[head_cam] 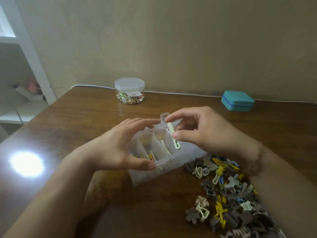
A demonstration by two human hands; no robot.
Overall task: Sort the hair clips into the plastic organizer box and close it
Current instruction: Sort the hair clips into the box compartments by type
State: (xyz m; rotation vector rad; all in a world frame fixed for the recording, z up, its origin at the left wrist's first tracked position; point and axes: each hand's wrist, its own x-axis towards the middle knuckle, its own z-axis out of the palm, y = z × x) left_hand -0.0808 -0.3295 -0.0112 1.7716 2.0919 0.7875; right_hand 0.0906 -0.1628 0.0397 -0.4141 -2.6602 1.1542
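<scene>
surface: brown wooden table (85,117), glare spot at left
wall: beige, white cable along its base
left hand (118,146): grips clear organizer box (164,160)
right hand (202,131): pinches pale yellow hair clip (173,134)

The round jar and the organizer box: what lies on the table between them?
In the head view, only bare wooden table lies between the round jar and the organizer box.

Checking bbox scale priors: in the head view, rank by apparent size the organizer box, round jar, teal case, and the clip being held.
1. organizer box
2. round jar and teal case: look alike, no ranking; both sit farther from the camera
3. pale clip, pinched by the right hand
</scene>
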